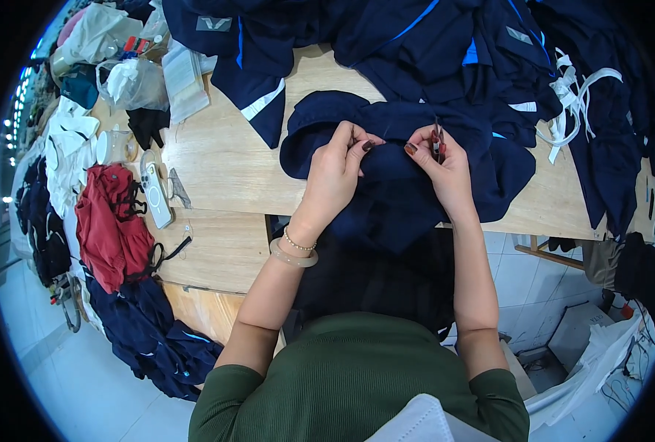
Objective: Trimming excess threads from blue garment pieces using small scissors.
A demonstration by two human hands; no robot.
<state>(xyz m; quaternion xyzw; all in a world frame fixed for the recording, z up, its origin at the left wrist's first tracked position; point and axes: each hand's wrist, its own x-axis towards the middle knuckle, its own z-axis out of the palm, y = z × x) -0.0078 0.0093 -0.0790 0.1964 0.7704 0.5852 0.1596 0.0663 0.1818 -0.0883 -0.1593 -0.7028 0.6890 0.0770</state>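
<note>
A navy blue garment (408, 195) lies bunched across the table's front edge and hangs down in front of me. My left hand (336, 163) is closed in a pinch at the cloth's upper edge; a thin thread may be between the fingertips, too fine to be sure. My right hand (445, 166) sits a short way to the right, thumb and forefinger also at the cloth. Tucked in that hand are small red and dark thread snips (437, 141), their points sticking up past the fingers. Part of the snips is hidden by the fingers.
More navy garments (445, 44) with blue piping are heaped along the far side of the wooden table (224, 162). At left lie a phone (156, 195), a red garment (111, 221) and a clear plastic bag (132, 85). White cords (581, 96) lie at right.
</note>
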